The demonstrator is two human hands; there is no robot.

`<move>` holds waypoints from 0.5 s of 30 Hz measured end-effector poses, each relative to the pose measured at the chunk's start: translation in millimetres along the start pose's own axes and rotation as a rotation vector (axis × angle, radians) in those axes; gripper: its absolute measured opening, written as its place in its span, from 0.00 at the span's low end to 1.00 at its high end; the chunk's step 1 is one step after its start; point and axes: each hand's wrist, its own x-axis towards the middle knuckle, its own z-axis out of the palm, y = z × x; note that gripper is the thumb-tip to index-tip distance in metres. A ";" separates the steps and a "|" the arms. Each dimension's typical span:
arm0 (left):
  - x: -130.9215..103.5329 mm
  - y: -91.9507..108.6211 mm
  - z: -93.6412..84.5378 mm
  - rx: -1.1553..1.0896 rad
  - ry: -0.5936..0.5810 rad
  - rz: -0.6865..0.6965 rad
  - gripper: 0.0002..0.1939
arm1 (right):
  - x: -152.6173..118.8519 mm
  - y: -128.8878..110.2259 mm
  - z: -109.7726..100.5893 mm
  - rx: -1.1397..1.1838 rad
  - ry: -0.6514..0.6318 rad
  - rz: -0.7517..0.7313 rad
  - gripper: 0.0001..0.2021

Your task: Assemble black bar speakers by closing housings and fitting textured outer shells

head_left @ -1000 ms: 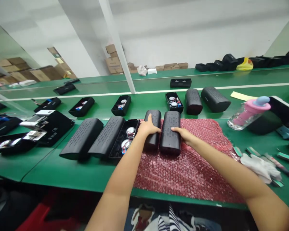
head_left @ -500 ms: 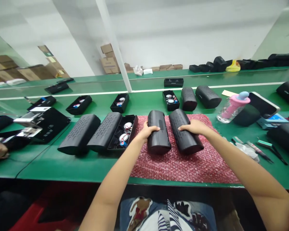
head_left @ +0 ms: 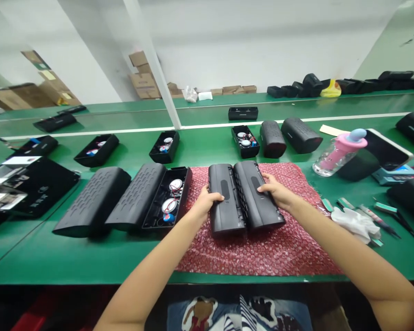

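Two black speaker housings stand side by side over a sheet of pink bubble wrap (head_left: pixel 262 257). My left hand (head_left: pixel 207 201) grips the left speaker housing (head_left: pixel 224 209), thumb on its face and fingers hidden behind its left side. Around the right speaker housing (head_left: pixel 257 184) my right hand (head_left: pixel 275 189) is closed, with the thumb over the front and the fingers at the right edge. Each housing shows a dark oval panel, and their inner edges nearly meet. Just left of the wrap lies an open speaker shell (head_left: pixel 158 207) with round drivers and wires inside.
Textured black speaker covers (head_left: pixel 93 202) line the bench to the left, beside a black box (head_left: pixel 37 188). More open shells (head_left: pixel 244 141) stand farther back. At the right are a pink-capped bottle (head_left: pixel 338 154), a propped phone (head_left: pixel 386 151), white tissue (head_left: pixel 355 223) and tweezers (head_left: pixel 405 223).
The right speaker housing has been turned from its textured side to the side with an oval panel. The two housings have come closer together. My view has shifted a little to the right.
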 end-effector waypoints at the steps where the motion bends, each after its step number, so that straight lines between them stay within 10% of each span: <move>1: 1.0 1.1 1.3 -0.004 0.004 -0.010 0.36 | -0.2 0.8 1.1 0.040 -0.015 0.008 0.38; 15: -8.4 7.4 9.4 0.024 0.079 -0.091 0.43 | -3.5 -0.5 7.5 0.119 0.000 0.085 0.47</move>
